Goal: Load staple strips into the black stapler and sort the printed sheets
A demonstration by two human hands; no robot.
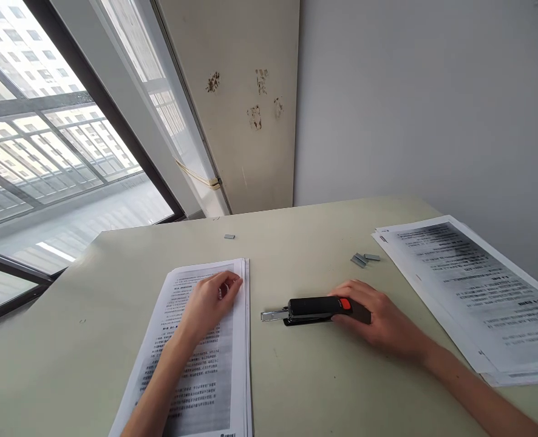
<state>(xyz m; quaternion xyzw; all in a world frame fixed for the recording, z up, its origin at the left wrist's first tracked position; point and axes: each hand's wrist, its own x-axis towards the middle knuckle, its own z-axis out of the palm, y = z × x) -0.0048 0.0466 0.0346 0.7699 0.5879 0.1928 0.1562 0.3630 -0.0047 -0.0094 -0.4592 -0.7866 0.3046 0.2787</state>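
Observation:
My right hand [373,309] is wrapped around a black stapler [312,306] with a red patch on top. The stapler lies on its base on the table, and its metal staple tray [274,315] sticks out of the front, to the left. My left hand [212,300] rests on a stack of printed papers [205,376], thumb and fingertips pinched together near the stack's right edge. Whatever those fingertips hold, if anything, is too small to make out. Beyond the stapler lie several short strips of staples [359,260], and one more staple strip [229,237] sits farther back.
A second stack of printed papers [473,291] is on the right side of the pale table [296,382]. Behind the table stand a grey wall [410,109] and a stained panel [255,158]. A window [45,133] is at the left.

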